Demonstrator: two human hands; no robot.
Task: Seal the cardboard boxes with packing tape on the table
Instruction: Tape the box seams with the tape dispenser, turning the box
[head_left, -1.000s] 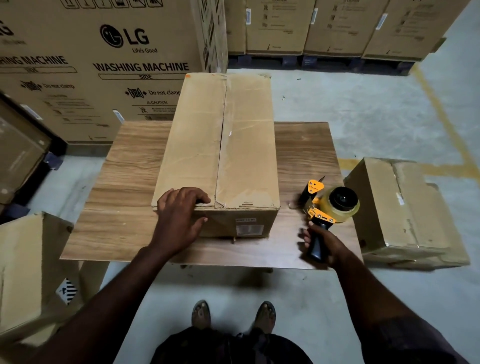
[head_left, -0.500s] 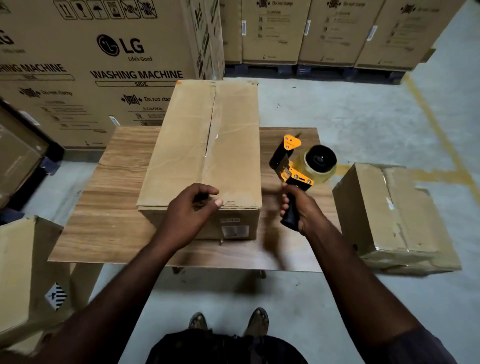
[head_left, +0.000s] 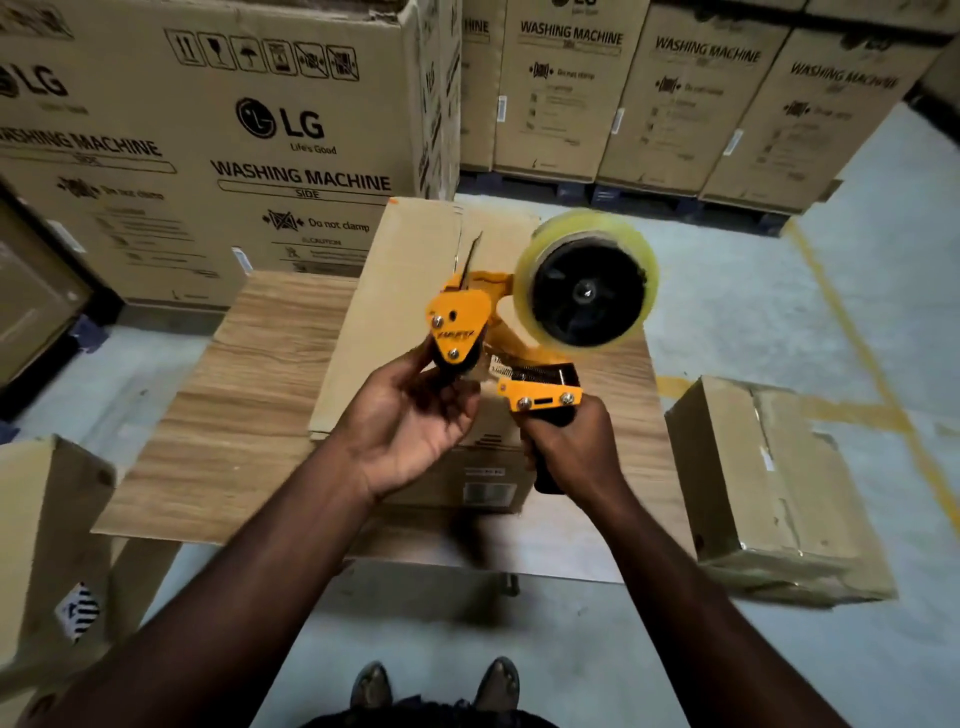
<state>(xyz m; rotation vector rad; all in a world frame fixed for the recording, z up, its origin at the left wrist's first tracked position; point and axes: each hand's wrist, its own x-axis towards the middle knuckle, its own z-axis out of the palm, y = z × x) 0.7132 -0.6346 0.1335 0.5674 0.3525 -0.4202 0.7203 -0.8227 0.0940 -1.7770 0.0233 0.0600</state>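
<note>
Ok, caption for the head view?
Right hand grips the tape gun, left hand holds its front end, above the cardboard box on the table.

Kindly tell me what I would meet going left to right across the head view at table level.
Left floor box → table → left hand → right hand, both gripping the tape dispenser → right floor box.

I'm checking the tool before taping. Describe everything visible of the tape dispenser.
The tape dispenser has an orange metal-looking frame with screwed plates, a black hub carrying a yellowish clear tape roll, and a black handle. It is held up above the cardboard box. The right hand grips the handle; the left hand holds its front roller end.
</note>
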